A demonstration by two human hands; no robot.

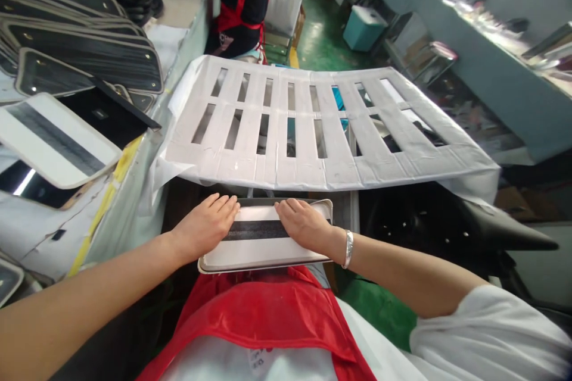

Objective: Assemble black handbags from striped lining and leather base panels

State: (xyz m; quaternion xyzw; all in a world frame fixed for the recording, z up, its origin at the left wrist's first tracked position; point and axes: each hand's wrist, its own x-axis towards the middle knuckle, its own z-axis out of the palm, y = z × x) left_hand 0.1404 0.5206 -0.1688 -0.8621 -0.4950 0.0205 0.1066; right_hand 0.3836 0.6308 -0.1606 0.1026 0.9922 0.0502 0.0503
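Observation:
A white panel with rounded corners and a dark band along its middle lies across my lap, over the red apron. Both of my hands rest on it, palms down. My left hand lies on its left part, fingers stretched flat toward the far edge. On the right part lies my right hand, its fingers also flat near the far edge, with a silver bracelet at the wrist. Beneath the white face a dark layer shows along the far and near edges. Whatever is under the panel is hidden.
Just ahead stands a slotted rack covered in white sheeting. On the left table are a stack of dark panels and a similar striped white panel. A person in dark clothes stands beyond. A teal bin sits on the green floor.

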